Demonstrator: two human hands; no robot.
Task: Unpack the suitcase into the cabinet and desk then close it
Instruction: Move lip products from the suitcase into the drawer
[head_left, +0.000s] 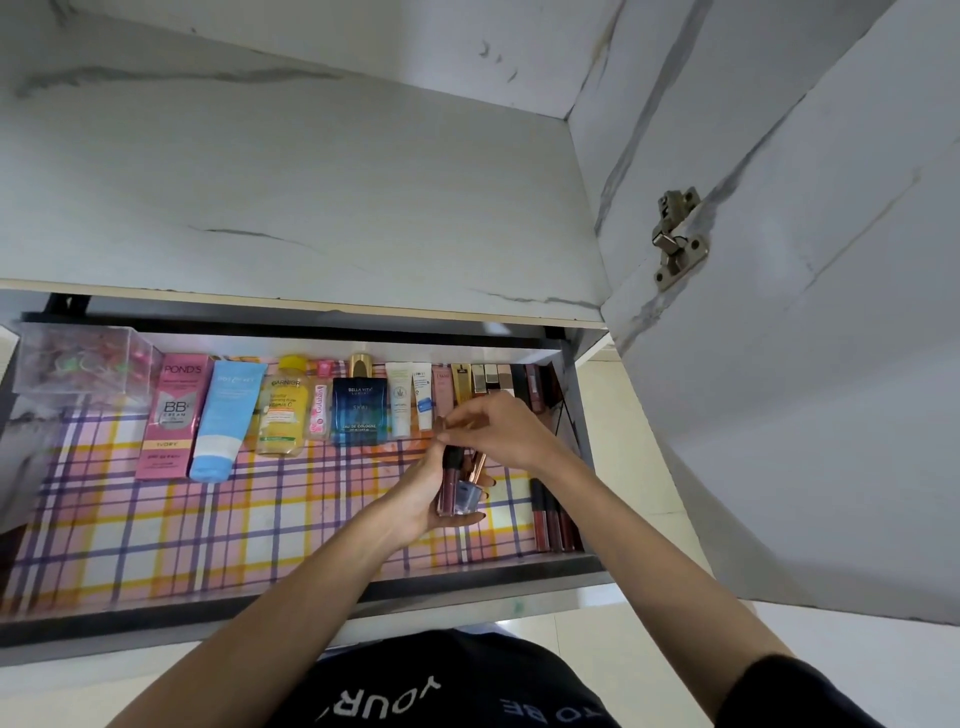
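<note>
An open drawer (311, 603) lined with plaid paper holds a row of cosmetics along its back: a pink Pond's box (174, 415), a blue tube (223, 421), a yellow Garnier bottle (283, 408), a blue cologne bottle (360, 405), small tubes and lipsticks. My left hand (423, 493) is shut on a bunch of small cosmetics (460, 486): dark lip-gloss tubes, a rose-gold tube and a grey nail polish bottle. My right hand (498, 428) is just above it, fingers pinching the top of one of those tubes. The suitcase is not in view.
A clear plastic box (78, 358) of colourful small items sits in the drawer's back left corner. Several dark red lip glosses (553, 514) lie along the right side. The marble-patterned cabinet shelf (311, 208) is above, and an open cabinet door (805, 338) with a hinge (678, 239) stands at right.
</note>
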